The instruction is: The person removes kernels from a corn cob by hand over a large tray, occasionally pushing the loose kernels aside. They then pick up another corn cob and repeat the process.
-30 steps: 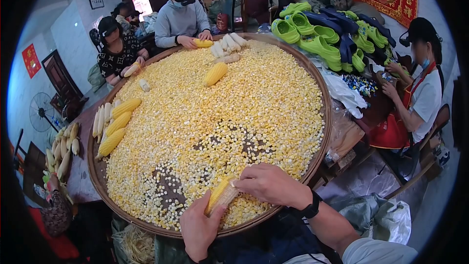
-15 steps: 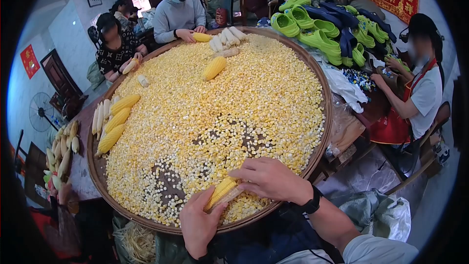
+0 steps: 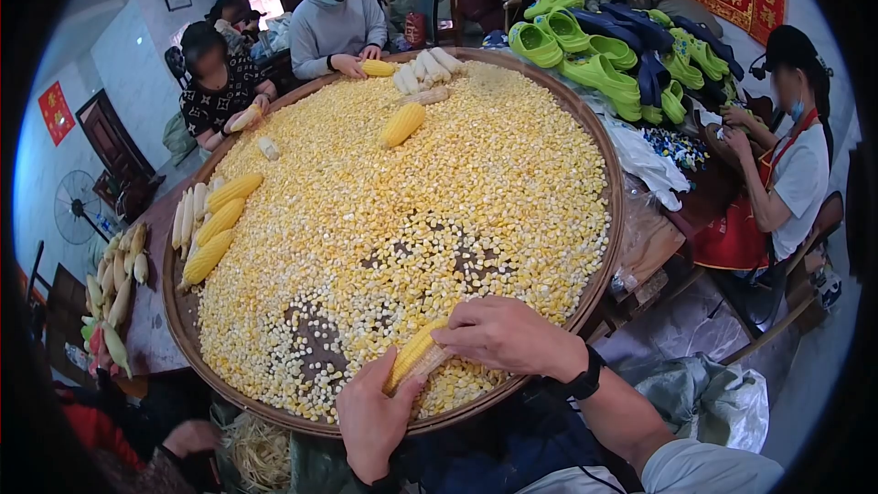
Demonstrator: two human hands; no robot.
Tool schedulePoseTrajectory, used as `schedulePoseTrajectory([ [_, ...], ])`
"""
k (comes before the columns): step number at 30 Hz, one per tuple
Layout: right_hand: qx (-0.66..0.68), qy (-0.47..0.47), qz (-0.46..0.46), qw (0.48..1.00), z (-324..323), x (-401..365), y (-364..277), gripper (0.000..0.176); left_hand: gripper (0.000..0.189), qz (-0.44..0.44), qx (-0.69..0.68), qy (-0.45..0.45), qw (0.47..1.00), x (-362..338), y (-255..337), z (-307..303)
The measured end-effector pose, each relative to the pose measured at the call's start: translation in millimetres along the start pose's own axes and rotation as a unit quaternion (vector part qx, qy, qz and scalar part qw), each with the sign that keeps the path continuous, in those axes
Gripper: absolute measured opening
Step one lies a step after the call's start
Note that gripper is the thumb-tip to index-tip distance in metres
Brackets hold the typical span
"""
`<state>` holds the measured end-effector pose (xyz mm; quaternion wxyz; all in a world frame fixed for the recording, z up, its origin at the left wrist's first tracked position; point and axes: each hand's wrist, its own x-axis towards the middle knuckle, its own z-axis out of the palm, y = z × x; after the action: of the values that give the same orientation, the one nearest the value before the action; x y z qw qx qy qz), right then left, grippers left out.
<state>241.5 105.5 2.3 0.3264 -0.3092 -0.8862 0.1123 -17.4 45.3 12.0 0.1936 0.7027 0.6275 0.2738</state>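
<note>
My left hand [image 3: 375, 416] grips the lower end of a corn cob [image 3: 413, 359] above the near edge of a round tray [image 3: 179, 337]. One side of the cob has yellow kernels; the side toward me is stripped pale. My right hand [image 3: 519, 337] is closed at the cob's upper end, its fingertips pressed on the kernels. Under both hands lie loose corn kernels [image 3: 366, 220], spread over the tray, with dark patches of its bottom showing through. Yellow whole cobs [image 3: 222, 220] and bare cobs [image 3: 188, 212] rest at the tray's left side.
Another whole cob [image 3: 402, 125] and a pile of bare cobs [image 3: 422, 71] lie toward the far rim. Two people work across the tray. Green clogs [image 3: 599, 82] are heaped at right, beside a seated person. Unhusked corn [image 3: 119, 270] and a co-worker's hand [image 3: 192, 437] are at left.
My right fingers have shifted slightly up along the cob; my left hand stays put. A co-worker's hand has appeared at lower left, and the seated person at right has raised their hands.
</note>
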Motion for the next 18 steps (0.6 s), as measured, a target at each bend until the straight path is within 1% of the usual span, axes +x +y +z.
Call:
schedulePoseTrajectory([
  [5, 0.009, -0.034, -0.004, 0.999, 5, -4, 6, 0.015, 0.057, -0.043, -0.009, 0.000, 0.999, 1, 3, -1],
  [8, 0.004, -0.045, 0.002, 0.999, 3, -2, 2, 0.015, 0.054, -0.009, -0.023, 0.019, 1.000, -1, 0, 2],
  [11, 0.003, -0.048, 0.052, 0.997, -3, 0, -6, 0.022, 0.038, 0.084, -0.031, 0.097, 0.991, 2, 3, 2],
  [14, 0.032, 0.010, 0.054, 0.998, -1, 2, -6, 0.030, 0.021, 0.104, -0.154, 0.111, 0.976, -1, -3, -2],
  [15, 0.027, -0.005, 0.059, 0.998, -5, 3, -7, 0.040, 0.018, 0.095, -0.182, 0.110, 0.973, -3, -5, -4],
  [18, 0.010, -0.001, 0.040, 0.999, -1, 2, -7, 0.055, 0.011, 0.071, -0.264, 0.107, 0.956, -6, -11, -6],
])
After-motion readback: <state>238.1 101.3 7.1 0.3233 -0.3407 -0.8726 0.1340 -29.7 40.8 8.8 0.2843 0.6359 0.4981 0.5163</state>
